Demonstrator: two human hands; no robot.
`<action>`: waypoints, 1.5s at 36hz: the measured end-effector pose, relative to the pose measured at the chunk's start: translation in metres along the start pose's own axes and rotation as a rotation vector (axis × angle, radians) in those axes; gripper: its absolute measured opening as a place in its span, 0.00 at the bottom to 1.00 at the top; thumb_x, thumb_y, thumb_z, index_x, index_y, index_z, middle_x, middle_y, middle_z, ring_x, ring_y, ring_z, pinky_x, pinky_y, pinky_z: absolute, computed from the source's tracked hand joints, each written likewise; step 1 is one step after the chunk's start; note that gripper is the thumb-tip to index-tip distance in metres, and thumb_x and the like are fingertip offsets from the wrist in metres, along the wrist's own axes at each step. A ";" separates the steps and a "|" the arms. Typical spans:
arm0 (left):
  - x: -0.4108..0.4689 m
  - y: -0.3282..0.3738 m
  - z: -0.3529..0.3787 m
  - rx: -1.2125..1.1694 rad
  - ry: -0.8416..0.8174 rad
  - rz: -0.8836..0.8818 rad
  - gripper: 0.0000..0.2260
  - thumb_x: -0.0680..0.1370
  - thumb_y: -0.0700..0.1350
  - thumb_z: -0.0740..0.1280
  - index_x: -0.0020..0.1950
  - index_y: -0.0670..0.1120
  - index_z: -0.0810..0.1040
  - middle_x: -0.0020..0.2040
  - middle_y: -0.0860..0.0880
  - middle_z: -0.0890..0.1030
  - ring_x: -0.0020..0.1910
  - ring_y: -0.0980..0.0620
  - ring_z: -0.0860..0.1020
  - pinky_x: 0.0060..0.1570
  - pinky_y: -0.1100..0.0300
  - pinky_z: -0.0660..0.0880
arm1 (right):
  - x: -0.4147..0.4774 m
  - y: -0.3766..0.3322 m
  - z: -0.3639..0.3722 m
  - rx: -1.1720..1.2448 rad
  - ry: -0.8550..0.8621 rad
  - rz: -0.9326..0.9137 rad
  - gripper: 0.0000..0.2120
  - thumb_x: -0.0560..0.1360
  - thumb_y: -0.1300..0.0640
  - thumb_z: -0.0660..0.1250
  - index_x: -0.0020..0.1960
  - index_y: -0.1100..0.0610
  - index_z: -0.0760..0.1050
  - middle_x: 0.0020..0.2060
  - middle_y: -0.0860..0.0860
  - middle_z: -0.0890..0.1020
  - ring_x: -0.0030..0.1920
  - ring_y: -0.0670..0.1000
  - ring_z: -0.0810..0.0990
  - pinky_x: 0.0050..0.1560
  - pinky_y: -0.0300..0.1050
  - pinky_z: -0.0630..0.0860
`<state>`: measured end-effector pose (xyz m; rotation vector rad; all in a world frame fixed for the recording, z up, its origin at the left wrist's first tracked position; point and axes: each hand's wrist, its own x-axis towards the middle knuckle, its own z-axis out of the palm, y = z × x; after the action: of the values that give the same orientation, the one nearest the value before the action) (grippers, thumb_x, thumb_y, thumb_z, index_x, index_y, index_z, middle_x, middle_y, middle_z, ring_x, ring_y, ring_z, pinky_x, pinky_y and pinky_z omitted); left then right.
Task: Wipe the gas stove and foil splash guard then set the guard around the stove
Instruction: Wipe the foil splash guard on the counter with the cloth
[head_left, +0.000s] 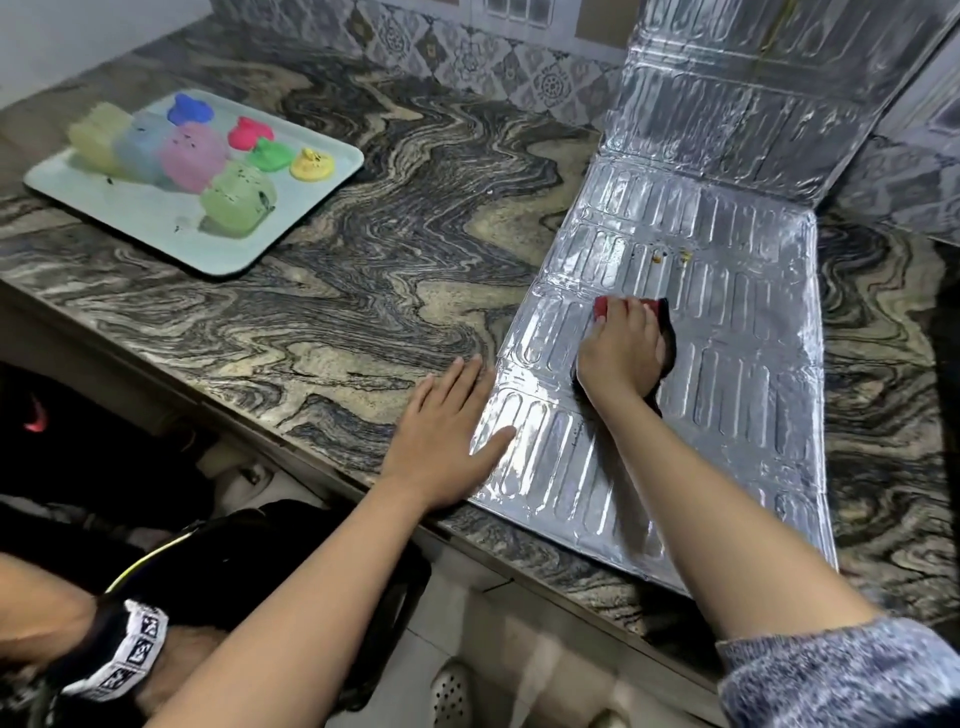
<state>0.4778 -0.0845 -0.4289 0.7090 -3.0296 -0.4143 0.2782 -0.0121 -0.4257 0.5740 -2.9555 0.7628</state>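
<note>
The silver foil splash guard (727, 332) lies flat on the marbled countertop (311, 291), and its far panel leans up against the tiled wall. My right hand (621, 353) presses a red and black cloth (670, 338) onto the guard's middle panel. Small brown and yellow stains (660, 255) sit on the foil just beyond the cloth. My left hand (449, 441) lies flat with straight fingers across the guard's near left edge and the counter. No gas stove is in view.
A pale tray (67, 195) at the far left of the counter holds several colourful cups and lids. Another person's arm with a marked wristband (127, 654) shows at the bottom left. The counter's front edge runs diagonally below my hands.
</note>
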 end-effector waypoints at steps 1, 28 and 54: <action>0.000 0.000 0.000 0.001 0.003 0.001 0.32 0.77 0.65 0.43 0.76 0.52 0.40 0.77 0.54 0.40 0.75 0.58 0.36 0.73 0.55 0.37 | 0.000 -0.003 0.002 -0.002 -0.011 -0.009 0.19 0.79 0.56 0.54 0.70 0.53 0.64 0.73 0.51 0.63 0.74 0.53 0.57 0.71 0.51 0.52; 0.001 0.001 0.005 0.025 0.018 0.004 0.30 0.77 0.65 0.42 0.76 0.55 0.39 0.77 0.53 0.38 0.75 0.56 0.37 0.73 0.55 0.37 | -0.001 0.079 -0.062 0.036 -0.412 -0.647 0.20 0.78 0.54 0.54 0.69 0.52 0.67 0.69 0.48 0.69 0.70 0.49 0.65 0.71 0.44 0.60; -0.029 -0.004 0.007 0.016 -0.086 0.189 0.38 0.71 0.67 0.35 0.76 0.47 0.39 0.74 0.52 0.35 0.72 0.58 0.34 0.73 0.54 0.35 | -0.120 0.058 -0.055 -0.070 0.045 0.185 0.21 0.80 0.56 0.53 0.72 0.51 0.61 0.73 0.48 0.62 0.74 0.51 0.56 0.71 0.52 0.53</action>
<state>0.5048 -0.0731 -0.4352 0.4091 -3.1460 -0.4262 0.3660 0.1023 -0.4196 0.2783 -3.0097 0.6708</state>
